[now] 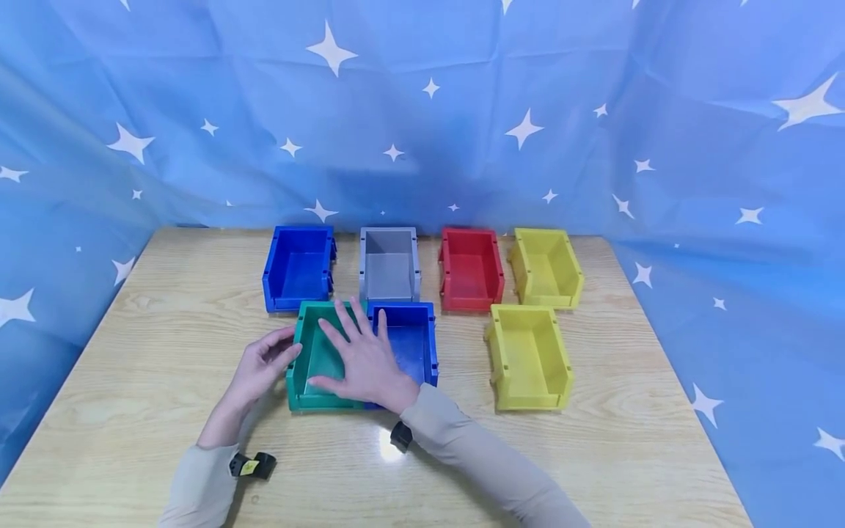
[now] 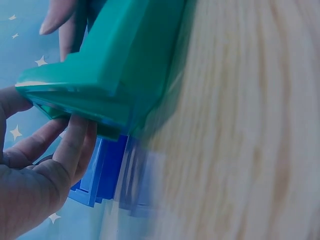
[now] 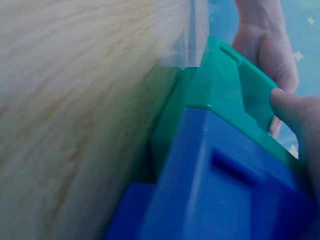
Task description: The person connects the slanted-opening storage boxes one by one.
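**A:** Nearest you, what have your hands got?

**B:** Your left hand point(image 1: 260, 367) rests against the outer left wall of the green bin point(image 1: 317, 359), fingers loosely bent along its rim; the left wrist view shows fingertips point(image 2: 75, 145) touching the underside of the lip. Your right hand point(image 1: 363, 359) lies flat and spread over the green bin and the seam with the blue bin point(image 1: 412, 345) beside it. Neither hand is clamped round anything; both only touch.

**A:** Where does the green bin sit?

**B:** On the wooden table point(image 1: 132, 367), front row, side by side with that blue bin and touching it.

**A:** How will it handle?

**B:** I'd judge it light, stiff moulded plastic, empty, with smooth walls that could slip on the glossy tabletop. The rolled rim and the low open front edge look like your best holds; pinch a side wall over the lip.

**A:** What crowds you?

**B:** The blue bin pressed against its right side, so that wall is hard to reach. Right of that, apart, a yellow bin point(image 1: 528, 359). Behind, close to the green bin's back, a second blue bin point(image 1: 298, 268) and a grey bin point(image 1: 389, 264); then a red bin point(image 1: 470, 270) and another yellow bin point(image 1: 546, 268). Farthest, the starred blue cloth point(image 1: 422, 110).
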`<action>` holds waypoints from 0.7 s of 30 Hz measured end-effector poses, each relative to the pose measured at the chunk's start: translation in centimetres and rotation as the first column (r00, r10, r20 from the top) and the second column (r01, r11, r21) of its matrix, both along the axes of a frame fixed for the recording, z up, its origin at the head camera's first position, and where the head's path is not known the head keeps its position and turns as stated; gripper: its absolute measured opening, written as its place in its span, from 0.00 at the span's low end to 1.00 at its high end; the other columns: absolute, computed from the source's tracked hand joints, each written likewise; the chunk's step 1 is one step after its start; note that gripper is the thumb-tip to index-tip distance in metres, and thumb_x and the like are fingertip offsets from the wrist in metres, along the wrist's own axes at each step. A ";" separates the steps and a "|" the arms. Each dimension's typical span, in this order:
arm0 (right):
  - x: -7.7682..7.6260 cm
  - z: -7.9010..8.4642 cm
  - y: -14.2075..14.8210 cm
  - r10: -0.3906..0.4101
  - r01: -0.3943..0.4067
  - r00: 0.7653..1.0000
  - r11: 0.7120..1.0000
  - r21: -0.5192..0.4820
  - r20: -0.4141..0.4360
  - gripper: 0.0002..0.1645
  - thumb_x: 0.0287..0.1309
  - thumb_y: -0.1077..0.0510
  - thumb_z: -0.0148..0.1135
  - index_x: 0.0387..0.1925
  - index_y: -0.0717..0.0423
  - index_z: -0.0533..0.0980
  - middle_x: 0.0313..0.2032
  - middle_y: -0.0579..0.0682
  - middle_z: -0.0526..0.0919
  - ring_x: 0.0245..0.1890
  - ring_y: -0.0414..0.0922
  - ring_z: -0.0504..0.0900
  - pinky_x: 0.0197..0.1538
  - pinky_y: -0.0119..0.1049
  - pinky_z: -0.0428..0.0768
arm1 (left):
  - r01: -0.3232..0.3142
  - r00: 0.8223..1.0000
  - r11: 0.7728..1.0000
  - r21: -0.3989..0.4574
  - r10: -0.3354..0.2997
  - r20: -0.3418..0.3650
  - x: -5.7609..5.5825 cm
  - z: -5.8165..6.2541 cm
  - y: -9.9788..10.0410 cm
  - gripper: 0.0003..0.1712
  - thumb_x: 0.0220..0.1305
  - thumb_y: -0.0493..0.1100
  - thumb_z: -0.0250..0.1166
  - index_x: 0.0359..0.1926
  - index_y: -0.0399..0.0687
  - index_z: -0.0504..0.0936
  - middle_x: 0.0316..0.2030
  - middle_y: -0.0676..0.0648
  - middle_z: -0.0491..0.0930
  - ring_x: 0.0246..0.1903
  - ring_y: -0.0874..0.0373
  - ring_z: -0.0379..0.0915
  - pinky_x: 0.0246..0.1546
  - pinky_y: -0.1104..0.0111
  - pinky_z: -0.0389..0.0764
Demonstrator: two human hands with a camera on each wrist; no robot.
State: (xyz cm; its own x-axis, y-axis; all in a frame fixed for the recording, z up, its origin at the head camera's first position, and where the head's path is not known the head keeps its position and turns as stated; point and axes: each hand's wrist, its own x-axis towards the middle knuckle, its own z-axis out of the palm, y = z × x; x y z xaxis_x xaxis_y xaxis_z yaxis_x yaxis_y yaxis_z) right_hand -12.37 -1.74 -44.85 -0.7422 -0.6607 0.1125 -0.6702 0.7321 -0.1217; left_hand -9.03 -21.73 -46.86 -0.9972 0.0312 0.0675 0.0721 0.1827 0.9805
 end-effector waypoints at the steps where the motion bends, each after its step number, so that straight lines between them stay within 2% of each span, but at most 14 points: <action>1: 0.0 0.1 0.0 0.008 -0.008 1.000 1.000 -0.001 0.011 0.53 0.52 0.22 0.45 0.72 0.44 0.52 0.73 0.52 0.37 0.71 0.55 0.34 0.64 0.67 0.46 | -0.001 1.000 1.000 0.000 0.001 0.002 0.0 0.0 0.0 0.21 0.64 0.32 0.58 0.56 0.22 0.69 0.51 0.25 0.71 0.41 0.74 0.72 0.44 0.82 0.73; 5: -0.3 0.4 0.2 0.031 -0.030 0.998 0.999 -0.018 0.058 0.51 0.55 0.23 0.44 0.72 0.44 0.50 0.73 0.52 0.36 0.71 0.52 0.29 0.64 0.66 0.46 | 0.005 1.000 1.000 0.001 -0.005 0.010 0.0 -0.1 -0.1 0.21 0.65 0.32 0.58 0.56 0.22 0.69 0.52 0.26 0.71 0.42 0.74 0.72 0.43 0.82 0.74; 8: -0.5 0.9 0.6 0.040 -0.036 0.997 0.997 -0.068 0.059 0.49 0.57 0.25 0.45 0.72 0.46 0.52 0.73 0.52 0.40 0.71 0.51 0.28 0.63 0.66 0.49 | 0.009 1.000 1.000 0.001 -0.009 0.019 0.0 -0.2 -0.1 0.22 0.65 0.32 0.58 0.56 0.22 0.69 0.52 0.26 0.71 0.42 0.74 0.71 0.43 0.81 0.74; 11: -0.8 1.5 1.2 0.034 -0.032 0.999 0.989 -0.146 0.014 0.44 0.60 0.30 0.48 0.69 0.50 0.58 0.71 0.55 0.51 0.72 0.53 0.39 0.62 0.64 0.57 | 0.002 1.000 1.000 0.002 -0.002 0.030 0.0 -0.2 0.0 0.21 0.65 0.32 0.58 0.56 0.22 0.69 0.52 0.26 0.71 0.41 0.75 0.71 0.43 0.81 0.74; 15: -1.2 2.2 2.1 0.014 -0.020 1.000 0.960 -0.278 -0.023 0.37 0.61 0.38 0.55 0.64 0.56 0.65 0.65 0.58 0.63 0.67 0.55 0.57 0.61 0.56 0.65 | -0.014 0.999 1.000 -0.010 0.014 0.032 -0.1 -0.2 0.0 0.21 0.64 0.32 0.58 0.55 0.22 0.69 0.51 0.26 0.71 0.41 0.74 0.71 0.43 0.81 0.74; 21: -1.4 2.8 3.2 -0.001 -0.008 1.000 0.902 -0.431 -0.021 0.32 0.60 0.47 0.61 0.60 0.60 0.69 0.61 0.60 0.69 0.62 0.54 0.65 0.61 0.52 0.67 | -0.032 0.999 0.999 -0.010 0.032 0.030 -0.1 -0.5 0.0 0.20 0.63 0.31 0.58 0.54 0.21 0.70 0.49 0.27 0.71 0.39 0.74 0.72 0.42 0.81 0.75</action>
